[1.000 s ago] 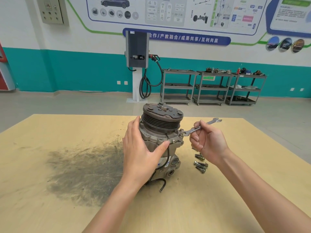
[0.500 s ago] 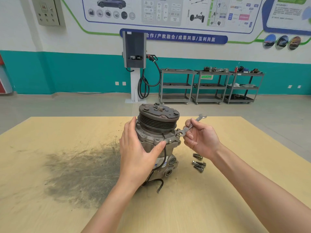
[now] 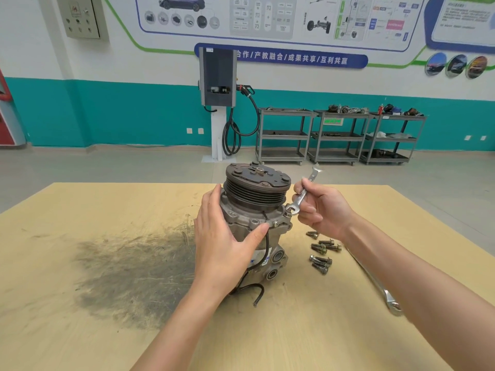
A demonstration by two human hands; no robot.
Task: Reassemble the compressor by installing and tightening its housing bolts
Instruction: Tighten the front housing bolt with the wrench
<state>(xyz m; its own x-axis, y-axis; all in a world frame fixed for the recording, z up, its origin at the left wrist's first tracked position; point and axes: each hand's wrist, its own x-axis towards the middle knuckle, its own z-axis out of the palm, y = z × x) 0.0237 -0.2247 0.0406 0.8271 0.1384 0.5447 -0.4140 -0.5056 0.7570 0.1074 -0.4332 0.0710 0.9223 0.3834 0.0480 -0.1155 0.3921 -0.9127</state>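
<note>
With the compressor (image 3: 254,223) upright mid-table, braced by the left hand (image 3: 222,245) with fingers spread flat, the right hand (image 3: 321,207), fingers curled round the wrench (image 3: 302,195), should seat it squarely on the housing bolt (image 3: 288,213).

Plywood table (image 3: 80,330): compressor (image 3: 257,218), bolts (image 3: 321,253), probably wrench (image 3: 380,287).
</note>
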